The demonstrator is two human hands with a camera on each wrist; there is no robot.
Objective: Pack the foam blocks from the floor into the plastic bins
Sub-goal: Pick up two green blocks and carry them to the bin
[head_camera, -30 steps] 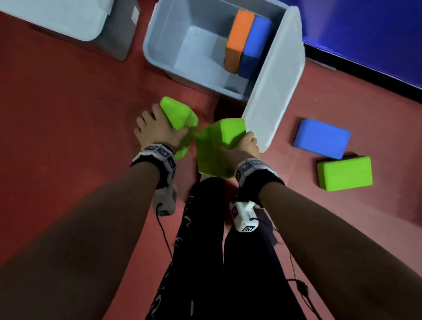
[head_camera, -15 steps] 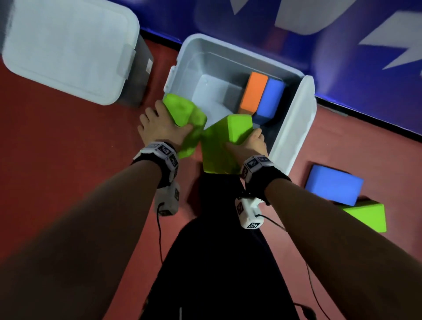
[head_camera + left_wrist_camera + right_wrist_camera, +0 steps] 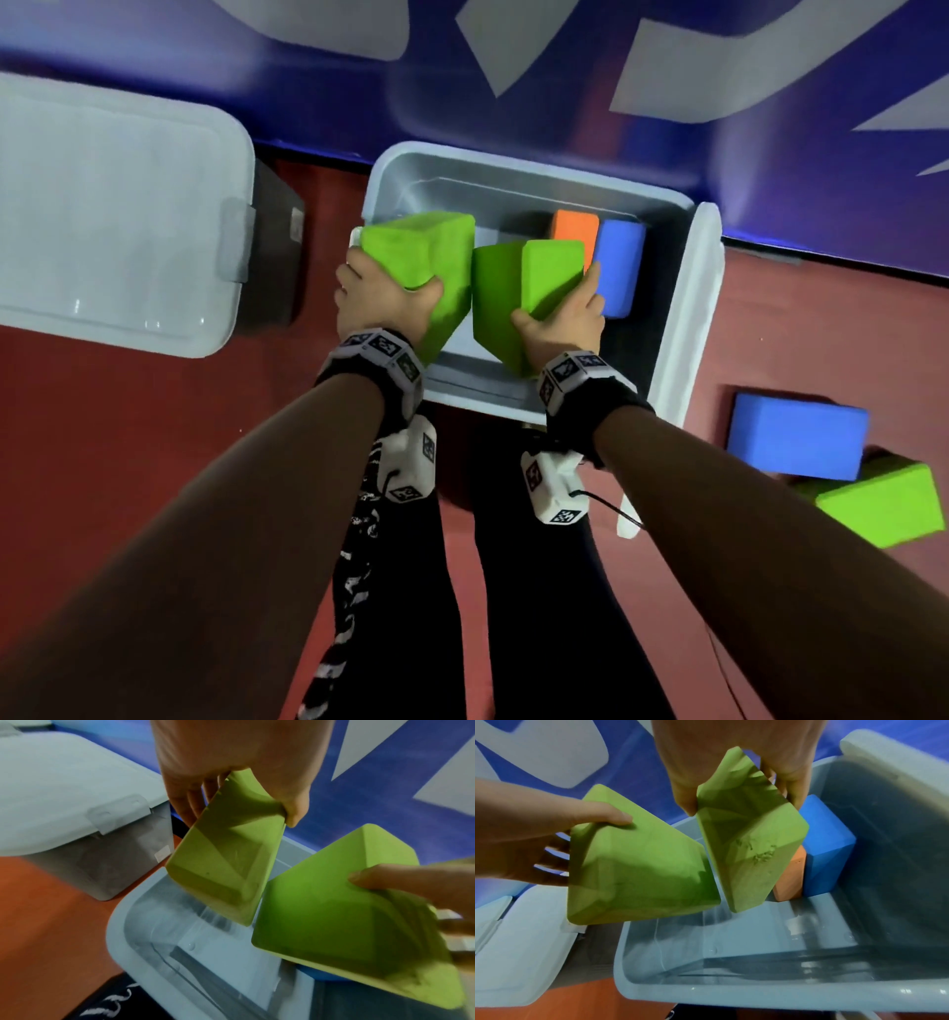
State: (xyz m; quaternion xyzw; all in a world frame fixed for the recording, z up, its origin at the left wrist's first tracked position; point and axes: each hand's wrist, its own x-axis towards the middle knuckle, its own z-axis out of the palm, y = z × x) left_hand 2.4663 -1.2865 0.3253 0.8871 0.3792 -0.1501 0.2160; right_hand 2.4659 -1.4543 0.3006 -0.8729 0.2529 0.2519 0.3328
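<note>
And here is the setting: a smooth brick-red floor spreads across the whole lower half of the head view, matte and evenly lit, with soft shadows and no hard glare. Along its far edge runs a dark strip, and right behind it rises a deep blue wall panel painted with large pale grey-white angular shapes, cut off by the top of the view and blurred. The left wrist view catches the same blue wall with its pale shapes, and the floor looks more orange there. In the right wrist view the blue wall shows again, with one rounded pale shape upon it.
</note>
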